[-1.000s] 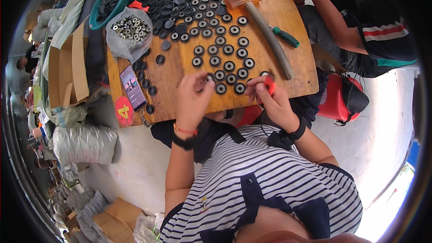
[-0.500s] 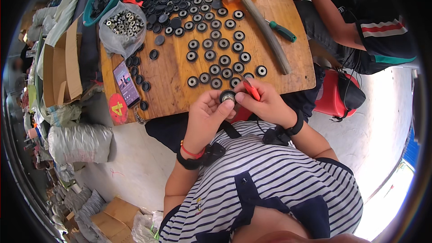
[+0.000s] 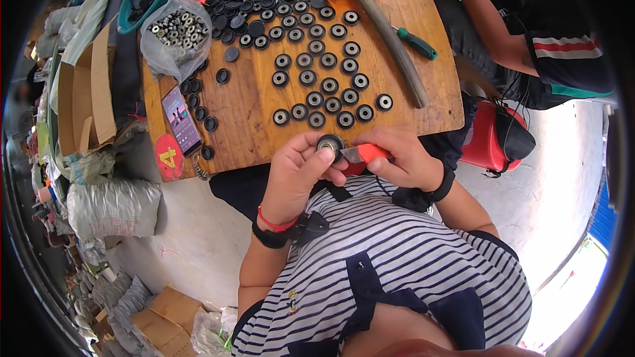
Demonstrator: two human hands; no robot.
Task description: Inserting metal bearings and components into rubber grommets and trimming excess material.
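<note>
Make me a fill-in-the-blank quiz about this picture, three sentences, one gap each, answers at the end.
1. The left hand holds a small black ____ with a metal centre at the near edge of the wooden table.
2. The right hand grips a tool with a ____ handle, its blade at that piece.
3. The phone lies near the table's ____ edge, below the clear bag of metal bearings.

Missing words: wheel; red; left
</note>
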